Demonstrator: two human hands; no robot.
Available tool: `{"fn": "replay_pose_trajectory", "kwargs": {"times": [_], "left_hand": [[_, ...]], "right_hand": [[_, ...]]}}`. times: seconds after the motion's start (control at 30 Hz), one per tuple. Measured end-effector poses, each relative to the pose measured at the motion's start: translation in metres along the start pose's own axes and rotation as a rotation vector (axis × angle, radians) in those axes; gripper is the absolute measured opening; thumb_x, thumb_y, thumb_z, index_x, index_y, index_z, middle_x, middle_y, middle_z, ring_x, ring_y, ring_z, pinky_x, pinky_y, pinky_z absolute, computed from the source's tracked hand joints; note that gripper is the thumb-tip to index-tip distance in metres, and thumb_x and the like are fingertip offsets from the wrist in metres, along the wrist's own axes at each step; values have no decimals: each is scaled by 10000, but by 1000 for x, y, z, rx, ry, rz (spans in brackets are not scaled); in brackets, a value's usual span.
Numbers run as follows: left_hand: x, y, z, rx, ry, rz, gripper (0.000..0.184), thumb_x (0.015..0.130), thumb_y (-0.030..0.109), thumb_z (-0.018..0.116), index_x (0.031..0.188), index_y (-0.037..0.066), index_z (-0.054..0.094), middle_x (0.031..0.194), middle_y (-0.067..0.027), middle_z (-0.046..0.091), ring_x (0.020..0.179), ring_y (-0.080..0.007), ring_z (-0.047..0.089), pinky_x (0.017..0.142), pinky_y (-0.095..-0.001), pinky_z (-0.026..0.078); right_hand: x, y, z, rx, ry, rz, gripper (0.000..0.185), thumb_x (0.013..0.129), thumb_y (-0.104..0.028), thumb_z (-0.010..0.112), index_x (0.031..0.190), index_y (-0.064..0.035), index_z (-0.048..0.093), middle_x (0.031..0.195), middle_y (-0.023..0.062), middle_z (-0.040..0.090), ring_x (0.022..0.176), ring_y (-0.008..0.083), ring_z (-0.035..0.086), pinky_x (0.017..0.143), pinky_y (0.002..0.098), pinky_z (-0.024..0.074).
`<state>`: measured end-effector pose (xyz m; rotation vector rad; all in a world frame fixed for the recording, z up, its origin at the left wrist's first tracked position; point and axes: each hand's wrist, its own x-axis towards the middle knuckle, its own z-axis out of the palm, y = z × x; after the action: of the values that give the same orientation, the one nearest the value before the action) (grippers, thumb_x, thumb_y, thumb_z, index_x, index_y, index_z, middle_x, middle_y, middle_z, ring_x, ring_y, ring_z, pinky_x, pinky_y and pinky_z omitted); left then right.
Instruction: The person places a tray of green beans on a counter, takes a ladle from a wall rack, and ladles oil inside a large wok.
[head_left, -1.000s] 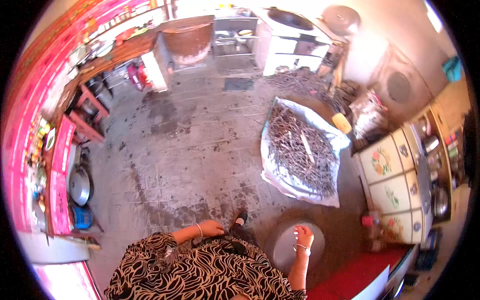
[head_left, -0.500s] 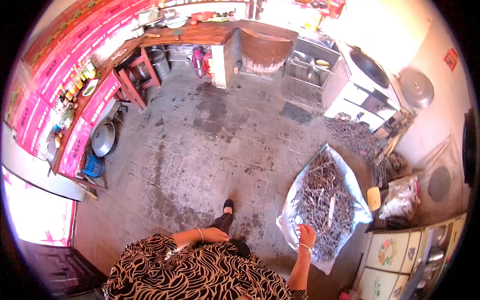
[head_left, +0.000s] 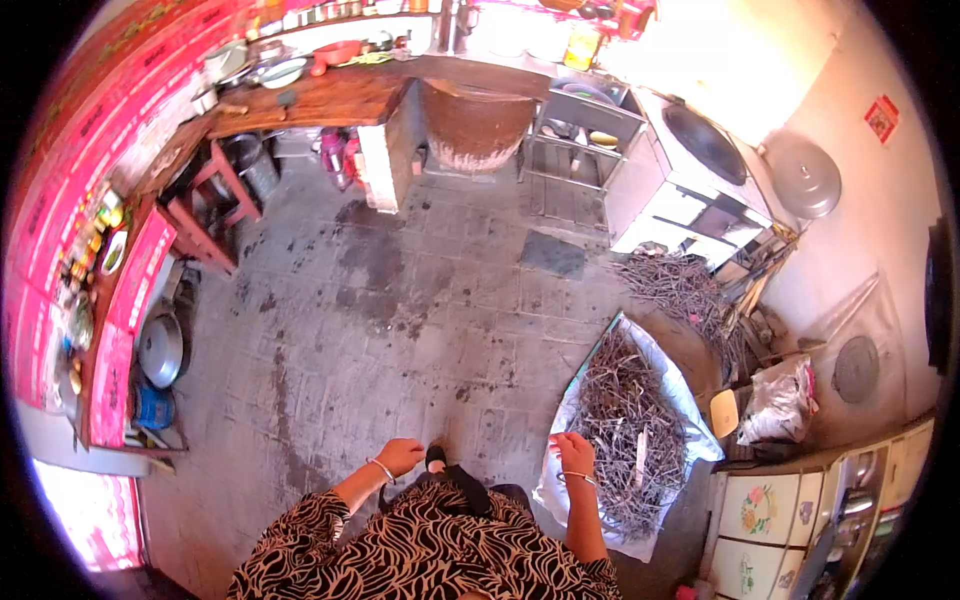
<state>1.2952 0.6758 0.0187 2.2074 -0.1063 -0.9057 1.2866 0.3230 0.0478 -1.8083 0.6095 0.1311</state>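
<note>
In front of my body, my left hand (head_left: 401, 457) is held low over the floor, with a bracelet on the wrist. Its fingers are curled, and what they hold, if anything, is hidden. My right hand (head_left: 574, 455), also with a bracelet, has its fingers bent together, and I cannot make out anything in them. It appears over the left edge of an opened white sack (head_left: 705, 433) heaped with thin brown twigs (head_left: 620, 410). A dark shoe (head_left: 435, 458) shows just right of my left hand.
Ahead stand a wooden counter (head_left: 330, 98), a metal rack (head_left: 575, 178) and a white stove (head_left: 650, 190). More twigs (head_left: 675, 285) lie by the stove. A flowered cabinet (head_left: 755, 510) is at the lower right; a metal basin (head_left: 161, 350) sits left.
The view has shifted, so the room's furniture sits elsewhere in the frame. My left hand has moved slightly left and my right hand leftward, so the two are closer together than a second ago.
</note>
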Motion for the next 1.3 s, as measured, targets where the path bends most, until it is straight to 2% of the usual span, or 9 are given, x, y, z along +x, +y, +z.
{"fn": "replay_pose_trajectory", "kwargs": {"times": [0.07,0.17,0.3,0.67,0.73,0.87,1.0,1.1,1.3], "left_hand": [[28,15,-15,-186,11,-64,351,744,258,548,1009,29,578,888,-123,615,820,-196,578,739,-290,446],[80,46,-31,-184,40,-10,298,722,252,539,926,45,607,861,-129,617,835,-247,580,755,-309,442],[154,83,-51,-118,23,30,308,720,254,538,926,35,603,834,-122,622,798,-214,591,734,-294,450],[308,140,-89,-467,128,-188,246,730,178,556,912,23,616,724,-59,624,642,-119,578,622,-238,455],[328,159,-113,-517,90,-165,252,730,178,552,912,14,613,723,-65,623,640,-122,576,624,-241,456],[402,198,-181,-375,49,-162,281,754,160,559,942,-48,583,805,-88,627,729,-140,592,653,-269,471],[478,199,-251,-397,177,-33,273,761,165,547,934,-43,579,804,-100,628,723,-148,595,650,-273,471],[534,216,-301,-330,186,11,287,761,173,547,949,-41,573,805,-107,629,721,-154,597,651,-274,471],[624,323,-375,-295,188,119,280,750,205,545,930,-5,588,780,-115,622,721,-197,595,660,-303,459]], "right_hand": [[25,-2,0,-43,-3,-11,187,776,-168,527,800,-13,629,709,45,622,592,102,573,515,220,429],[66,-9,-5,8,28,65,212,760,-173,528,786,17,619,680,87,623,605,134,592,595,251,455],[138,-30,-22,105,50,104,212,758,-164,511,767,21,613,691,79,625,571,132,579,570,250,451],[362,-113,-68,56,-56,14,200,789,-184,505,779,-10,602,746,56,629,580,111,571,509,225,420],[390,-151,-63,160,-66,35,198,787,-179,511,778,-4,603,743,57,630,587,113,574,519,220,419],[469,-183,-47,-59,-38,-73,215,791,-191,504,794,-4,608,750,66,630,601,128,585,529,222,425],[513,-234,-17,155,-101,132,235,802,-210,503,819,3,602,778,62,634,615,125,597,518,224,435],[556,-262,-11,65,-95,35,245,809,-222,498,850,0,595,802,62,634,605,128,599,504,224,434],[636,-294,-25,257,-23,210,174,795,-200,534,803,-30,567,760,61,627,574,125,592,481,224,430]]}}
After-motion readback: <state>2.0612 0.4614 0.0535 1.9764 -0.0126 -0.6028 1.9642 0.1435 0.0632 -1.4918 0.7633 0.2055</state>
